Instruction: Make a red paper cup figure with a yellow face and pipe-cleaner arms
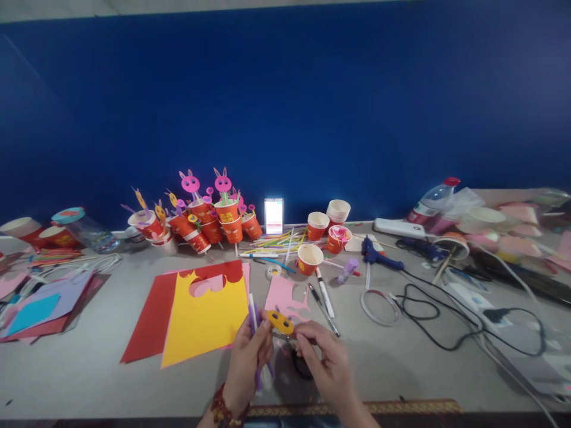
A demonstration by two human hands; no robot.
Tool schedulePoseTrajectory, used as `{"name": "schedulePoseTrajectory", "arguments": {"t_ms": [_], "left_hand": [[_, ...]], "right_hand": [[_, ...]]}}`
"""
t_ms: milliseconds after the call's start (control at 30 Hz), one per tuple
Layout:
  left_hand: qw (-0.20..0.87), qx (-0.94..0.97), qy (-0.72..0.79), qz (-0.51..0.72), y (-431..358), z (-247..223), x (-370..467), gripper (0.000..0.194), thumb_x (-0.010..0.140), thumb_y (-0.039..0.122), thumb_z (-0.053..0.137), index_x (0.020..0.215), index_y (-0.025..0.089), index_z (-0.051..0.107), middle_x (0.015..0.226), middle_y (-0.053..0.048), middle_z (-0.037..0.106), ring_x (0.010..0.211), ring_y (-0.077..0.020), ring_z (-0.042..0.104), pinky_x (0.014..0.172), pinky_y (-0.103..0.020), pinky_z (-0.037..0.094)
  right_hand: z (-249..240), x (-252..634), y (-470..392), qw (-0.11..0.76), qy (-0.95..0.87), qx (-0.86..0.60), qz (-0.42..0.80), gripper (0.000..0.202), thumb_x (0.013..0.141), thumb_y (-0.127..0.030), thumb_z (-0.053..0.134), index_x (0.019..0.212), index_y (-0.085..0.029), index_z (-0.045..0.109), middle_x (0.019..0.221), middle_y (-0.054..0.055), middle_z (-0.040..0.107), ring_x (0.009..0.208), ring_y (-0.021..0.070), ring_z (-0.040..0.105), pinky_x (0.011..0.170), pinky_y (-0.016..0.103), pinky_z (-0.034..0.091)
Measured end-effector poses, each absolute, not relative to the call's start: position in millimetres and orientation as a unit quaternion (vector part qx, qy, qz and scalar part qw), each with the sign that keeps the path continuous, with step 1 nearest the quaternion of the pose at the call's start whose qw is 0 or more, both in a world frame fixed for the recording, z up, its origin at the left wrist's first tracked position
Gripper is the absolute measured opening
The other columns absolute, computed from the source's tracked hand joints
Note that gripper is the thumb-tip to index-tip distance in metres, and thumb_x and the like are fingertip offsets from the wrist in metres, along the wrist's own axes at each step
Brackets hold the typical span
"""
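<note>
My left hand (248,351) is closed around thin purple and white straws (253,312), which stick out above and below the fist. Its thumb and index finger also meet the left end of a yellow paper face (280,321) with two dark eyes. My right hand (328,359) pinches at the right edge of that face; the fingertips partly hide the contact. Below the hands lies a black loop (303,365), perhaps a scissors handle, partly covered. Just beyond is a cut pink paper sheet (285,295).
Yellow paper (205,324) overlaps red paper (149,318) on the left. A paper cup (310,260), a white marker (325,294) and a pen (323,309) lie ahead. Decorated cups (229,220) stand at the back. A blue glue gun (379,255) trails a black cable (428,321) rightward.
</note>
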State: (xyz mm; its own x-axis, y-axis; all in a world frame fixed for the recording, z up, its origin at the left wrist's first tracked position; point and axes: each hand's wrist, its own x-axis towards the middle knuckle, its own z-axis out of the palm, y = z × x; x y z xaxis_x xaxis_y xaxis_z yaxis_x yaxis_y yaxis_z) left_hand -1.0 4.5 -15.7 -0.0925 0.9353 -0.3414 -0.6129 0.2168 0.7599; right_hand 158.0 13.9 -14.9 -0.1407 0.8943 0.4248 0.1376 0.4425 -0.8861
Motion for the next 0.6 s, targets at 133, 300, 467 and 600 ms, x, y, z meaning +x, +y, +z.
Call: {"name": "schedulePoseTrajectory", "arguments": {"t_ms": [133, 300, 467, 600], "left_hand": [[0.731, 0.145, 0.341, 0.573, 4.0, -15.4, -5.2, 0.044, 0.066, 0.038, 0.09, 0.087, 0.016, 0.057, 0.061, 0.009, 0.049, 0.038, 0.0038, 0.017, 0.034, -0.008, 0.017], [0.833, 0.073, 0.173, 0.521, 1.5, -13.8, -7.9, 0.032, 0.072, 0.024, 0.086, 0.082, 0.013, 0.057, 0.073, 0.004, 0.052, 0.04, 0.0059, 0.021, 0.032, -0.003, 0.018], [0.853, -0.03, 0.134, 0.503, -5.8, -18.0, -8.0, 0.011, 0.088, 0.012, 0.068, 0.088, 0.012, 0.058, 0.074, 0.003, 0.05, 0.042, 0.0064, 0.03, 0.036, 0.001, 0.018], [0.859, -0.058, 0.165, 0.481, -7.1, -24.2, -11.0, 0.015, 0.088, 0.007, 0.065, 0.079, 0.011, 0.055, 0.064, 0.005, 0.044, 0.041, 0.0047, 0.033, 0.038, 0.0, 0.021]], "right_hand": [[-17.4, 155.6, 18.8, 0.531, -0.578, -0.428, 0.448, 0.03, 0.097, -0.04, 0.055, 0.074, -0.022, 0.063, 0.061, 0.0, 0.06, 0.051, 0.0147, 0.056, 0.05, 0.024, 0.046], [-16.6, 148.1, 26.2, 0.528, -0.569, -0.431, 0.46, 0.027, 0.089, -0.044, 0.067, 0.075, -0.02, 0.065, 0.069, 0.001, 0.063, 0.063, 0.0166, 0.06, 0.058, 0.025, 0.049], [-3.6, 143.4, 24.4, 0.532, -0.606, -0.383, 0.45, 0.017, 0.095, -0.034, 0.061, 0.103, -0.022, 0.07, 0.093, 0.007, 0.072, 0.085, 0.0205, 0.068, 0.076, 0.029, 0.053], [7.5, 140.4, 25.3, 0.5, -0.648, -0.377, 0.435, 0.012, 0.092, -0.029, 0.063, 0.091, -0.022, 0.073, 0.08, 0.003, 0.067, 0.075, 0.0181, 0.062, 0.071, 0.028, 0.048]]}}
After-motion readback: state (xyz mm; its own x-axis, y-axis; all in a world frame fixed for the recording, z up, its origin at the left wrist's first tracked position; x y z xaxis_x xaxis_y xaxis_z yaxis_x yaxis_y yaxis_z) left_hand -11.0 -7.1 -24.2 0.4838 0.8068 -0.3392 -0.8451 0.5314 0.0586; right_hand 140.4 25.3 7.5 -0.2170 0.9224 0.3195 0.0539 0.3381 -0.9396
